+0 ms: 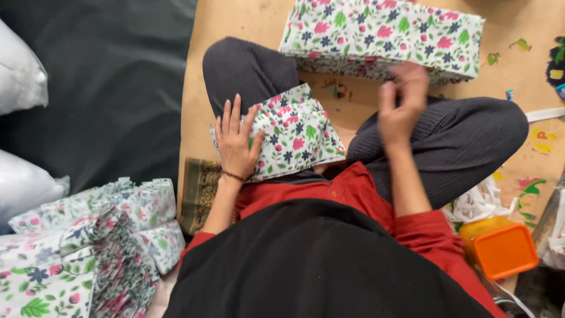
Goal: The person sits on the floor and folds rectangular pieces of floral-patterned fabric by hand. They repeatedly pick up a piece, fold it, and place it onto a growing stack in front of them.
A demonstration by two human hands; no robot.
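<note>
Pressed flat with fingers spread, the left hand [235, 141] pins a folded floral cloth [288, 132] against the left knee of a person sitting cross-legged in dark trousers [471, 135]; the palm lies open on the fabric's left edge rather than gripping it. Raised just in front of the chest, the right hand [401, 103] is blurred, its fingers loosely curled and partly open, and whether it holds anything cannot be told. Its fingertips sit close to the near edge of a tall stack [382, 35] of the same white cloth printed with pink and navy flowers and green leaves, which rests on a brown board [235, 17] ahead of the knees. More folded pieces form a pile [88, 247] at the person's left side, beside white sacks [20, 65] on a dark sheet [106, 88]. An orange box [503, 247] sits near the right elbow, next to a crumpled white bag [479, 203]. A red sleeve [424, 232] covers the right upper arm.
</note>
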